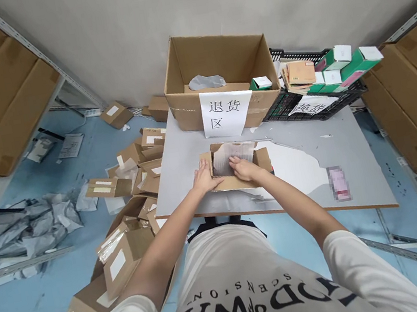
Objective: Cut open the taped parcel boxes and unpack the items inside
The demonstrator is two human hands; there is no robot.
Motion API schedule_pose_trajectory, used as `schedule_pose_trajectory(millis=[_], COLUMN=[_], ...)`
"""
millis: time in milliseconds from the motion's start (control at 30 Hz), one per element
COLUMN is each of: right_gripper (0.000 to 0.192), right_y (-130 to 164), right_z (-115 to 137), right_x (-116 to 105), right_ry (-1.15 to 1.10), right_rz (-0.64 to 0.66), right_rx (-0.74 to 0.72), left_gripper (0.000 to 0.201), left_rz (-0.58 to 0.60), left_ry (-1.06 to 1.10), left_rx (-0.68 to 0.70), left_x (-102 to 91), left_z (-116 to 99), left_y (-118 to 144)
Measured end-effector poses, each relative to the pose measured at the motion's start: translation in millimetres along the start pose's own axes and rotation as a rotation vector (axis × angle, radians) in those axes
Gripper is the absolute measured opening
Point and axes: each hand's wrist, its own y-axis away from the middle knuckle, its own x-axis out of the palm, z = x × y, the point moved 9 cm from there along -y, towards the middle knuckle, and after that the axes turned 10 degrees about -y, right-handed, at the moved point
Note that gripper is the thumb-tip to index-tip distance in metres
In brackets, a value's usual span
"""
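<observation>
A small opened cardboard box [233, 183] lies near the front of the grey table, with its flaps folded out. My left hand [204, 179] rests on the box's left flap and front corner, its fingers stretched out and the thumb spread along the front edge. Inside the box is a greyish, translucent-looking sheet [224, 156], which stands up toward the back. My right hand [244, 167] reaches over the front edge into the box, its bent fingers closed at the sheet. Whatever lies beneath the sheet is hidden.
Behind stands a large open carton [190, 119] with a paper sign [227, 113]. A black crate [319, 113] holds green-and-white boxes and booklets. A blurred pink item [339, 183] lies on the grey table [361, 162]. Discarded boxes [131, 265] crowd the floor at left; shelves flank both sides.
</observation>
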Motion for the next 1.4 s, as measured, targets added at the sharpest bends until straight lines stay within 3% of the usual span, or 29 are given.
schedule_pose_trajectory(millis=[333, 533, 733, 967, 1100, 1233, 1400], right_gripper=[0.067, 0.048, 0.047, 0.044, 0.041, 0.031, 0.032], right_y=[-20, -34, -37, -22, -18, -17, -2], right_z=[-30, -34, -31, -26, -36, -36, -28], right_x=[-1, -5, 4, 14, 18, 19, 11], right_ry=[0.001, 0.004, 0.035, 0.057, 0.032, 0.032, 0.03], right_rz=[-0.127, -0.177, -0.192, -0.062, 0.019, 0.037, 0.029], right_rx=[0.164, 0.299, 0.34, 0.172, 0.243, 0.283, 0.275], left_gripper=[0.103, 0.104, 0.103, 0.102, 0.102, 0.101, 0.102], left_rz=[0.049, 0.05, 0.043, 0.043, 0.054, 0.041, 0.032], left_ry=[-0.023, -0.018, -0.009, -0.031, -0.026, -0.021, -0.01], left_rx=[-0.03, -0.058, -0.077, -0.074, -0.082, -0.075, -0.076], left_x=[5.2, 9.6, 10.2, 9.2, 9.0, 7.7, 7.3], left_z=[4, 5, 7, 5, 5, 4, 6], left_y=[-6, -5, -3, 3, 5, 6, 6])
